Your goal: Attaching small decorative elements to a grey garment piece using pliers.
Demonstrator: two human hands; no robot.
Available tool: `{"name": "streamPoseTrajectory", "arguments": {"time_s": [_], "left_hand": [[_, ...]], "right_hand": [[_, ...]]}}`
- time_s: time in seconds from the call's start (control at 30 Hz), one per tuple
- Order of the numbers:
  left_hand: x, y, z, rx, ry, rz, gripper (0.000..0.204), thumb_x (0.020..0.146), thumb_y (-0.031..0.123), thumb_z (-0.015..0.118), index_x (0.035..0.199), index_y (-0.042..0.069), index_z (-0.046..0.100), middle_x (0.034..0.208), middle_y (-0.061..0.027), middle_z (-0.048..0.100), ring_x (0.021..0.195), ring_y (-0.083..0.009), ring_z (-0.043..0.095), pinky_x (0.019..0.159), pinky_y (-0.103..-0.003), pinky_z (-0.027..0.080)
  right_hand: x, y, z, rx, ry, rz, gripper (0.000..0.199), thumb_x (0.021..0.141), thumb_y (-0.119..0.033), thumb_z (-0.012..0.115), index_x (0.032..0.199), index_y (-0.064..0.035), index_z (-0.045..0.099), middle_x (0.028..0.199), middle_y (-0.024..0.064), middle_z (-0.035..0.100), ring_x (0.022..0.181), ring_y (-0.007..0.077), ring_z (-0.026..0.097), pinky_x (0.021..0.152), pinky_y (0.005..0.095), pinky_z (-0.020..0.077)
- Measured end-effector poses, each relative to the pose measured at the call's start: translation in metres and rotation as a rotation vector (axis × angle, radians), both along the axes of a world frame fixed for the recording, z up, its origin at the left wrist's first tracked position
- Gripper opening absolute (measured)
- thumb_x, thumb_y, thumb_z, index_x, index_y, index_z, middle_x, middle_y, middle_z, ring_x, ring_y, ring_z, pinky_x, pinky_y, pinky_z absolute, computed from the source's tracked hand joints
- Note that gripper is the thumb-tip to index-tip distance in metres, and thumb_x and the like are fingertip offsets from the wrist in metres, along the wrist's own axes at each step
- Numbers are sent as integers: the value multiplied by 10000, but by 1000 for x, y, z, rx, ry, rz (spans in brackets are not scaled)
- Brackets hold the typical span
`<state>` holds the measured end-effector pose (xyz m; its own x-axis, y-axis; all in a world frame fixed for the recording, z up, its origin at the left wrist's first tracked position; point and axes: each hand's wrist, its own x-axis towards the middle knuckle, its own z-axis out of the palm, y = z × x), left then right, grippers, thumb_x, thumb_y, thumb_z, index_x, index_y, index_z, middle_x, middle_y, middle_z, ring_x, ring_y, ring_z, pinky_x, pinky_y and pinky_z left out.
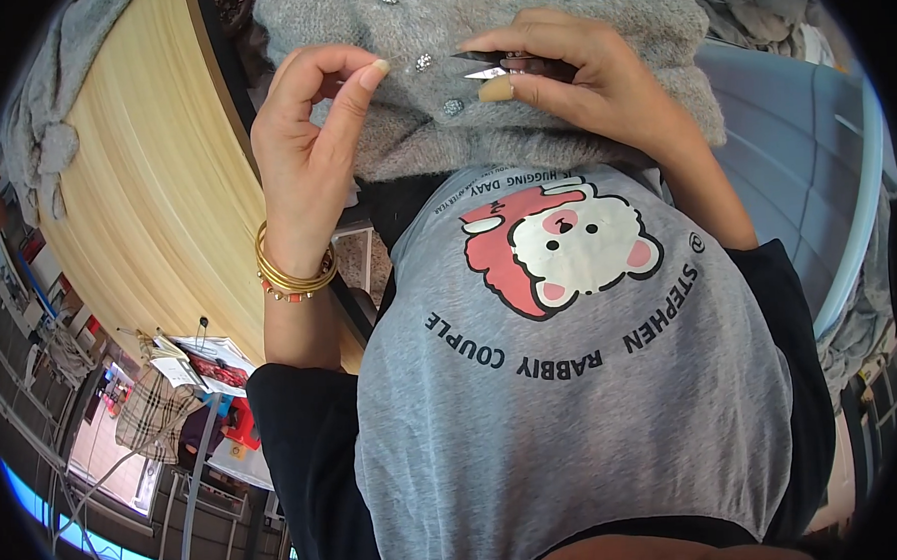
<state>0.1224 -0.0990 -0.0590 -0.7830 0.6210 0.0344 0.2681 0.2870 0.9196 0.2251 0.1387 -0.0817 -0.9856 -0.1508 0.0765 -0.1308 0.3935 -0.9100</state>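
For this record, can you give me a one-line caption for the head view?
Right hand holds small thread snips over a grey knitted cardigan with sparkly buttons; left hand pinches beside it.
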Motion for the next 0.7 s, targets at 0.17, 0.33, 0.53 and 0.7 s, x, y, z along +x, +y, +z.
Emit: {"name": "streamPoseTrajectory", "arguments": {"time_s": [0.17,0.33,0.53,0.7], "left_hand": [[4,1,5,98,112,-39,72,911,40,655,974,4,656,961,-50,628,848,-106,588,781,-228,478],[9,4,10,200,45,-52,87,937,27,621,1016,-8,626,1016,-74,646,887,-107,621,806,-233,491],[8,7,12,305,-131,1,116,975,77,585,1045,-16,587,988,-97,687,907,-122,651,824,-236,502],[11,10,12,318,-166,45,132,983,100,576,1048,-13,593,982,-111,696,913,-129,655,825,-243,509]], "right_hand": [[1,-5,3,-44,11,77,379,828,-70,681,1207,-75,670,780,29,542,713,151,524,653,286,429],[-5,-12,2,24,109,59,409,824,-67,684,1231,-105,662,818,42,572,707,162,548,652,290,453],[-8,-21,7,116,138,-78,389,839,-88,677,1228,-94,656,821,44,569,704,161,544,651,289,453],[-18,-19,-4,234,462,-142,353,846,-173,708,1177,-66,649,845,108,600,744,286,626,636,353,505]]}}
